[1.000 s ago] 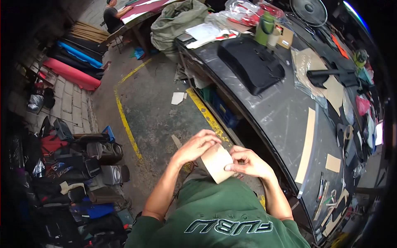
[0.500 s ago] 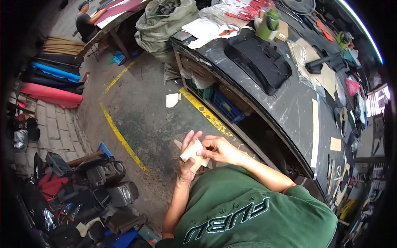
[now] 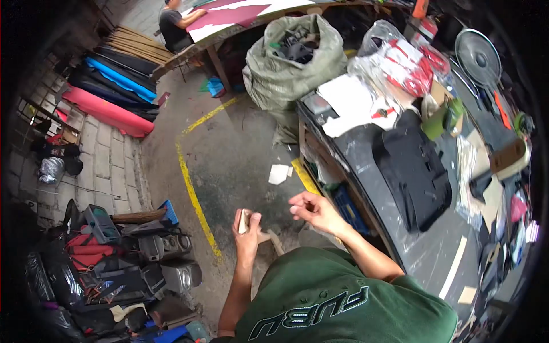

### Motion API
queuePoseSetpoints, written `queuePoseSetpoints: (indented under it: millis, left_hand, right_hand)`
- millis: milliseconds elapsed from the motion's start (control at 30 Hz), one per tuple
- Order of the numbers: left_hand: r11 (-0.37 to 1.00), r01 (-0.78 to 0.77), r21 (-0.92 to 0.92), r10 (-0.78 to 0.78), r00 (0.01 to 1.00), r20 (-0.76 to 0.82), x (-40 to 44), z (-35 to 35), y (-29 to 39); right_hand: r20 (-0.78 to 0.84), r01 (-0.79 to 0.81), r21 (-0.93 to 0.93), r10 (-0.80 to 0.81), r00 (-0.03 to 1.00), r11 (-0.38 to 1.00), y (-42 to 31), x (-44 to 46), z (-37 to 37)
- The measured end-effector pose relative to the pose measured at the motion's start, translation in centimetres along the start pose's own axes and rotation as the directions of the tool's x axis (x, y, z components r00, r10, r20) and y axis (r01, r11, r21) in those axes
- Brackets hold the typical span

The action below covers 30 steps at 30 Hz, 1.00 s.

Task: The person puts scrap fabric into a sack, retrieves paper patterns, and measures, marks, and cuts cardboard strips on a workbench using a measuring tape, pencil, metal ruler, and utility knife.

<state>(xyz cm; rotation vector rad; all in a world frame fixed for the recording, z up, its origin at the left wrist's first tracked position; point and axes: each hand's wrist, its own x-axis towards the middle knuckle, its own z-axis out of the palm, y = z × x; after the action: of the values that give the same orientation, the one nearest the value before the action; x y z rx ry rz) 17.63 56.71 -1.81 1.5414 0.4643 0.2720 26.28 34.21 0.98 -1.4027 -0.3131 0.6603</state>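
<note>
My left hand (image 3: 246, 230) is closed around a small folded beige piece (image 3: 243, 222), whose pale edge shows between the thumb and fingers. To its right, my right hand (image 3: 313, 211) is apart from the piece, with fingers partly curled and the thumb separate. Nothing shows in the right hand. Both hands are in front of the green shirt (image 3: 349, 297), above the concrete floor.
A dark worktable (image 3: 366, 154) on the right bears a black bag (image 3: 414, 171), a green bottle (image 3: 443, 120) and a fan (image 3: 478, 59). A large sack (image 3: 291, 74) stands ahead. Bags (image 3: 97, 251) are piled left. A person (image 3: 174, 26) sits far off.
The beige piece, earlier held by both hands, is now smaller and folded in my left hand. My right hand has let go and moved right. The view has turned.
</note>
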Motion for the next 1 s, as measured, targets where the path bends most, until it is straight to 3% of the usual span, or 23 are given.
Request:
queuePoseSetpoints:
  millis: [100, 200, 367, 500, 567, 633, 700, 733, 767, 800, 833, 867, 933, 967, 1000]
  left_hand:
    - [0.997, 0.05, 0.063, -0.055, 0.995, 0.084, 4.0, 0.6, -0.4]
    - [0.991, 0.009, 0.131, -0.036, 0.979, 0.202, 7.0, 4.9, 0.8]
    - [0.956, -0.091, 0.277, -0.025, 0.921, 0.388, 12.8, 12.1, 2.2]
    - [0.915, -0.371, 0.156, 0.221, 0.787, 0.577, 21.6, 17.1, 6.9]
    - [0.841, -0.525, 0.13, 0.32, 0.678, 0.662, 27.5, 19.5, 10.4]
    - [0.726, -0.639, 0.254, 0.331, 0.648, 0.686, 35.6, 22.3, 11.3]
    - [0.766, -0.624, 0.154, 0.414, 0.663, 0.624, 45.4, 27.5, 10.9]
    - [0.806, -0.571, 0.156, 0.348, 0.67, 0.656, 48.7, 29.5, 12.1]
    - [0.841, -0.515, 0.164, 0.279, 0.673, 0.685, 51.8, 31.6, 13.4]
    - [0.871, -0.458, 0.177, 0.209, 0.673, 0.71, 54.8, 33.5, 14.6]
    - [0.78, -0.604, 0.162, 0.353, 0.639, 0.683, 57.1, 35.1, 14.5]
    - [0.515, -0.807, 0.289, 0.37, 0.513, 0.775, 60.5, 36.3, 15.3]
    - [0.324, -0.895, 0.307, 0.594, 0.445, 0.67, 61.2, 38.5, 15.9]
    - [0.317, -0.909, 0.269, 0.587, 0.411, 0.697, 57.8, 40.1, 17.0]
    - [0.325, -0.93, 0.172, 0.628, 0.348, 0.696, 54.2, 40.3, 17.2]
  right_hand:
    - [-0.097, -0.002, -0.074, -0.005, 0.995, 0.997, -0.6, 1.8, -5.1]
    - [-0.257, -0.084, -0.369, -0.015, 0.966, 0.926, -0.8, 1.9, -9.2]
    - [-0.417, -0.232, -0.338, 0.076, 0.906, 0.912, -2.6, -1.1, -10.6]
    - [-0.593, -0.435, -0.341, 0.169, 0.787, 0.833, -2.4, -3.7, -10.1]
    - [-0.694, -0.495, -0.249, 0.203, 0.691, 0.833, -0.6, -5.4, -9.0]
    - [-0.833, -0.511, -0.096, 0.212, 0.511, 0.854, 1.1, -6.7, -6.7]
    - [-0.903, -0.485, -0.054, 0.165, 0.397, 0.873, 2.9, -7.6, -4.4]
    - [-0.931, -0.475, -0.033, 0.145, 0.334, 0.879, 3.9, -8.1, -2.9]
    - [-0.966, -0.445, 0.052, 0.158, 0.204, 0.894, 4.8, -8.2, -1.5]
    - [-0.961, -0.431, 0.063, 0.171, 0.217, 0.9, 5.4, -8.1, -0.4]
    - [-0.952, -0.42, 0.066, 0.183, 0.245, 0.905, 6.0, -7.9, 1.0]
    - [-0.968, -0.392, 0.126, 0.2, 0.154, 0.911, 6.4, -7.6, 2.7]
    - [-0.939, -0.4, 0.184, 0.281, 0.2, 0.898, 6.9, -7.5, 4.2]
    - [-0.914, -0.407, 0.201, 0.32, 0.249, 0.891, 7.0, -7.5, 4.9]
    - [-0.914, -0.392, 0.229, 0.335, 0.227, 0.891, 7.2, -7.5, 5.7]
